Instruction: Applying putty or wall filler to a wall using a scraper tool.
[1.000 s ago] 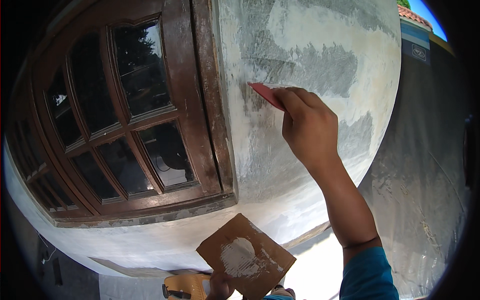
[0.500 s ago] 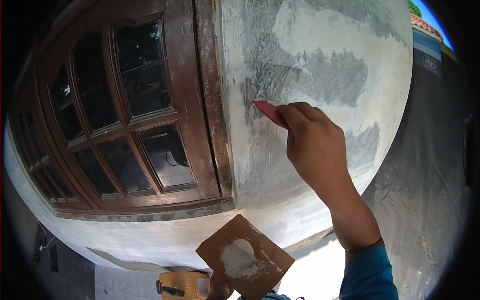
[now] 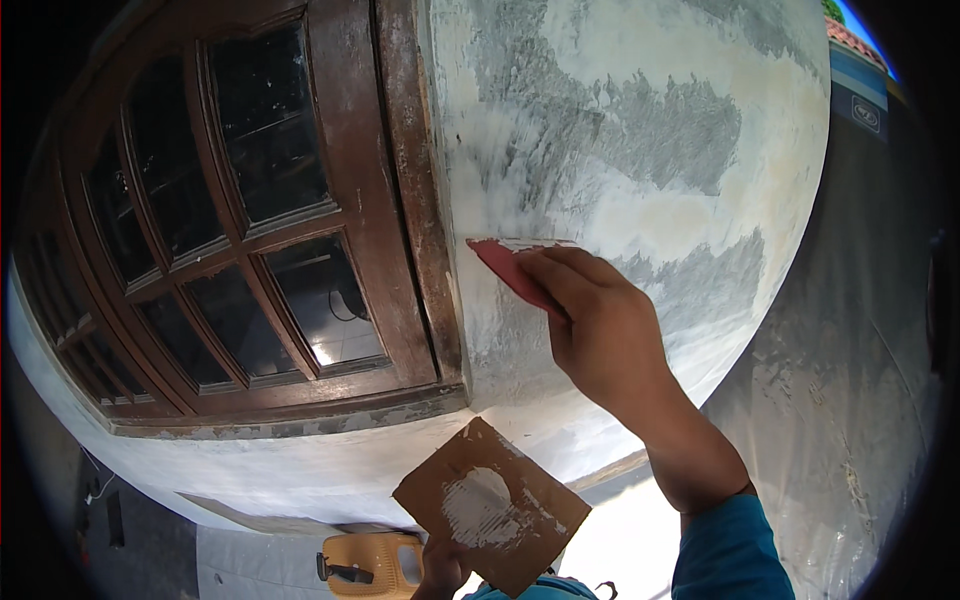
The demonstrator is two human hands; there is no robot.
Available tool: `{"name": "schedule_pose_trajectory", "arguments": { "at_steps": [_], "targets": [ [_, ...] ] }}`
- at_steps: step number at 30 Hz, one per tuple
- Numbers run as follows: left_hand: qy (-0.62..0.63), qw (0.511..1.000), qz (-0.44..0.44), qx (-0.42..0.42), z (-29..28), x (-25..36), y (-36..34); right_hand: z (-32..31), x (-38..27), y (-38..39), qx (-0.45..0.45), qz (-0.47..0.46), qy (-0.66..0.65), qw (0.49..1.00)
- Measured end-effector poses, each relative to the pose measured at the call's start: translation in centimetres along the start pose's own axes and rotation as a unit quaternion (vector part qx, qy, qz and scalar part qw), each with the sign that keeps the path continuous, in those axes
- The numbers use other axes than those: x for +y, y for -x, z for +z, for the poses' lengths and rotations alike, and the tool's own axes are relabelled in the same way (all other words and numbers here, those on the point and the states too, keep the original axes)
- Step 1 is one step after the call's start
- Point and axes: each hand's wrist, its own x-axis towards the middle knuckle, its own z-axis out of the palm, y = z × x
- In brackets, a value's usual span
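My right hand (image 3: 605, 325) grips a red flat scraper (image 3: 505, 265), its putty-smeared edge on the patchy white and grey wall (image 3: 670, 130), just right of a brown wooden window frame (image 3: 410, 300). Below, at the bottom centre, my left hand (image 3: 445, 565) holds a square of brown cardboard (image 3: 540, 530) by its lower left edge, with a blob of white putty (image 3: 480, 500) on it. My left hand is partly hidden by the cardboard.
Glass-paned brown windows (image 3: 247, 245) fill the left of the wall. A yellow plastic object with a black bar (image 3: 385, 550) lies low behind my left hand. A grey sheet (image 3: 820, 400) stands at the right, below a blue panel (image 3: 855, 80) and a tiled roof edge.
My right hand and scraper have moved down the wall, and over the last half second also leftward toward the window frame. My left hand still holds the cardboard low at the centre.
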Motion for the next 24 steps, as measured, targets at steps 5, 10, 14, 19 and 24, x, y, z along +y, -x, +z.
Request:
{"name": "schedule_pose_trajectory", "arguments": {
  "at_steps": [5,10,14,19,24],
  "targets": [
    [0.064,0.997,-0.045,-0.029,0.2,-0.8,0.8,-6.2,2.1,-4.1,-0.005,0.158,-0.199,0.967],
    [0.328,0.894,-0.303,0.017,1.5,-0.6,1.1,-3.8,-0.8,2.1,-0.042,0.184,-0.351,0.917],
    [0.573,0.707,-0.412,0.048,1.0,2.1,-1.7,0.4,-1.3,7.8,-0.253,0.220,-0.258,0.906],
    [0.596,0.688,-0.414,-0.006,0.6,2.1,-1.6,2.3,-2.1,11.7,-0.352,0.315,-0.255,0.843],
    [0.270,0.908,-0.316,-0.059,1.0,-2.4,3.8,3.3,-0.7,15.1,-0.243,0.491,-0.471,0.691]
  ]
}}
